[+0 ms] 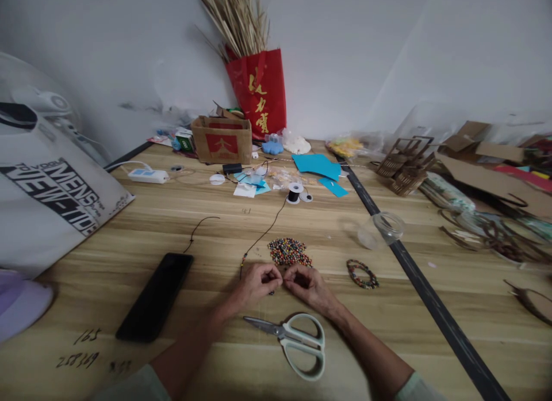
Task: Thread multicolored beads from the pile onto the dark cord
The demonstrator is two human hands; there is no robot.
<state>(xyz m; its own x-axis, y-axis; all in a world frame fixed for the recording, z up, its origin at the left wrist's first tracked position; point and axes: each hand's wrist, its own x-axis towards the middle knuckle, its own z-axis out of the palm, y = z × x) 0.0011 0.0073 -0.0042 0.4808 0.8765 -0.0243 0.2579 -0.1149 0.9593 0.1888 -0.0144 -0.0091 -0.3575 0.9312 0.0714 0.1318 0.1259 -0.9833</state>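
Observation:
My left hand (259,280) and my right hand (308,285) meet just below a pile of small multicoloured beads (288,251), both closed in a pinch with fingertips almost touching. A thin black cord (264,233) runs from a spool (294,193) down to my left hand, carrying a few beads near it. The cord passes behind that hand, and a few dark beads show under its fingertips. Whatever my right fingers pinch is too small to make out. Scissors with pale green handles (304,350) lie below my hands. To the right rests a coiled beaded bracelet (362,274).
At left are a black phone (155,297), a short cord piece (192,238) and a white bag (56,182). A clear plastic cup (382,229) stands right, near a dark strip. Behind are a cardboard box (224,141), blue sheets (317,166) and a red bag (261,93).

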